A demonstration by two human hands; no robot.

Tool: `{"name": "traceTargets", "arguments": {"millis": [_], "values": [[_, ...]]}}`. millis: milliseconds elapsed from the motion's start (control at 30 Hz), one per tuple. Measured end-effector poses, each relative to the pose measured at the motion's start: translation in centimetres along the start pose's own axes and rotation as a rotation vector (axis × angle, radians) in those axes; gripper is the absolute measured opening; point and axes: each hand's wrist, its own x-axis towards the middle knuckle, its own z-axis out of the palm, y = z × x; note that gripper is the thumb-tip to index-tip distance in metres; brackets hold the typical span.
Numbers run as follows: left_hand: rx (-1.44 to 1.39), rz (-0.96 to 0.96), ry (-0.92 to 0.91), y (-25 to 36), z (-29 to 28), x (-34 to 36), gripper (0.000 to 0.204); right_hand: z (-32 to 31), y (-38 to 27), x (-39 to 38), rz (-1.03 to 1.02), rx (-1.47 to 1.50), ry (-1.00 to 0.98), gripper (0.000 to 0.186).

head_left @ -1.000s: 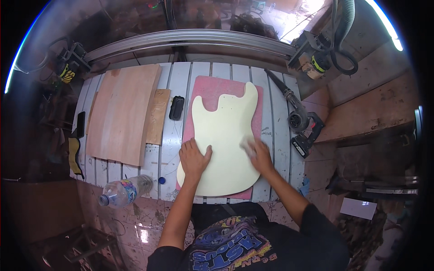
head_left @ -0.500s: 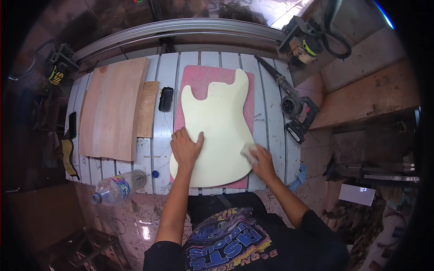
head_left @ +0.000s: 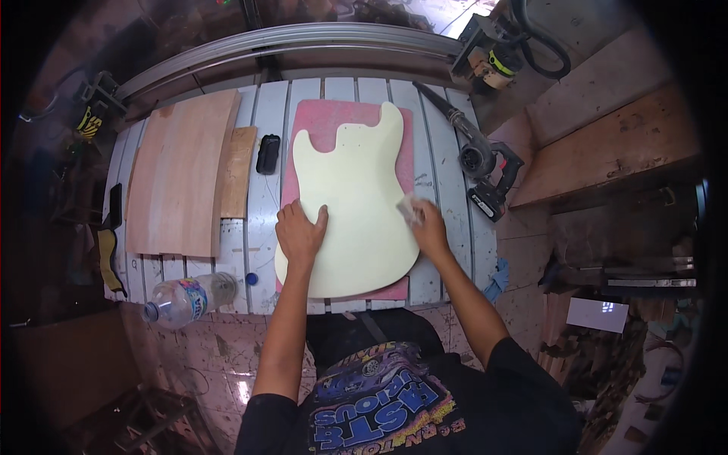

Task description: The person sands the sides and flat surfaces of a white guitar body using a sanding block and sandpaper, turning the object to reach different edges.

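A cream electric guitar body (head_left: 350, 227) lies flat on a pink mat (head_left: 318, 114). My left hand (head_left: 300, 231) rests on its left edge, fingers stretched forward and thumb apart on the face. At the right edge, near the waist curve, my right hand (head_left: 430, 230) is closed around a folded piece of pale grey sandpaper (head_left: 410, 209). The sandpaper meets the edge of the body; its underside and some fingertips are hidden.
The slatted table (head_left: 267, 102) also bears wooden boards (head_left: 182, 174), a black case (head_left: 268, 154), a blue cap (head_left: 252, 279) and a plastic bottle (head_left: 186, 301) overhanging the front edge. A cordless blower (head_left: 478, 158) lies at right. A metal rail (head_left: 303, 38) spans the back.
My right hand has moved away from me along the guitar body's right edge with the sandpaper. My left hand stays on the left edge. The whole view has shifted slightly.
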Motion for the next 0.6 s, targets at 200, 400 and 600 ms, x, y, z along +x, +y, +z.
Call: {"name": "traceTargets", "arguments": {"millis": [200,400,600], "values": [[-0.007,-0.048,0.034,-1.7,0.0,-0.3,0.061,3.7,-4.4,-12.0,-0.451,-0.265,-0.141,0.042],[-0.033,-0.055,-0.006,-0.7,-0.4,0.3,0.059,5.0,-3.7,-1.5,-0.390,-0.171,-0.047,0.042],[-0.073,-0.080,0.002,-1.3,-0.1,0.4,0.049,8.2,-5.1,-11.3,-0.584,-0.205,-0.214,0.040]]}}
